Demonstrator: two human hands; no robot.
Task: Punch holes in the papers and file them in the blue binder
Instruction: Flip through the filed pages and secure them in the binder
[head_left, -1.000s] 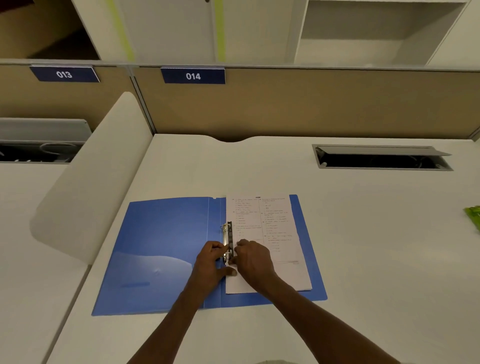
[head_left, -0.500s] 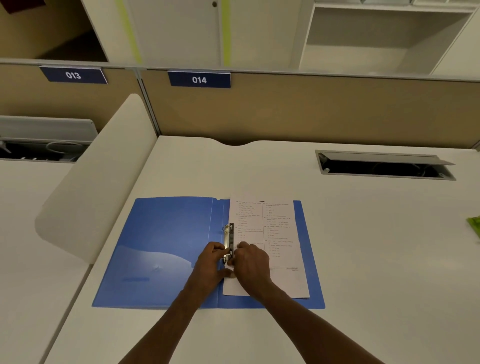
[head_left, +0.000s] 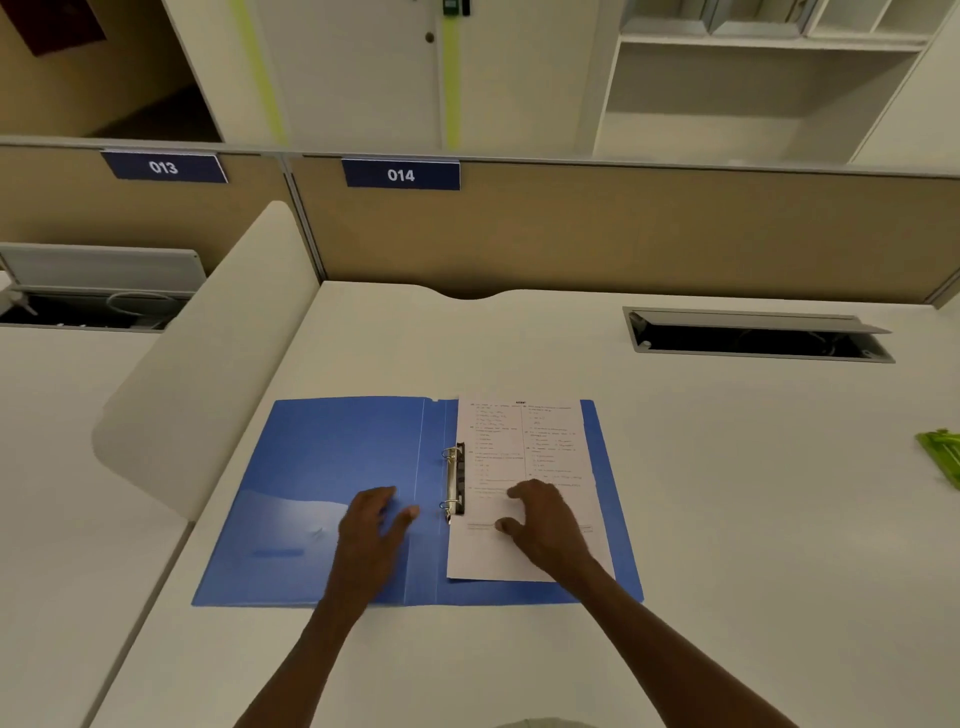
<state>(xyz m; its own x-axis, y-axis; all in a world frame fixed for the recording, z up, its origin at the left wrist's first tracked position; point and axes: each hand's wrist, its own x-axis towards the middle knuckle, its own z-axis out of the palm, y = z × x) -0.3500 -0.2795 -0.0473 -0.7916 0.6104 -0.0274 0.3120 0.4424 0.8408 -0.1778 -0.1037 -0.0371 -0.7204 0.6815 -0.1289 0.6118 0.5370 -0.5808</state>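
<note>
While glossy blue binder (head_left: 332, 499) lies flat, left hand (head_left: 371, 525) and right hand (head_left: 540, 525) rest loosely spread, holding nothing.

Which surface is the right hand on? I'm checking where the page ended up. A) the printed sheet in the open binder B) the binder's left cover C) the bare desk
A: the right hand rests on the printed sheet lying on the rings' side of the blue binder.
</note>
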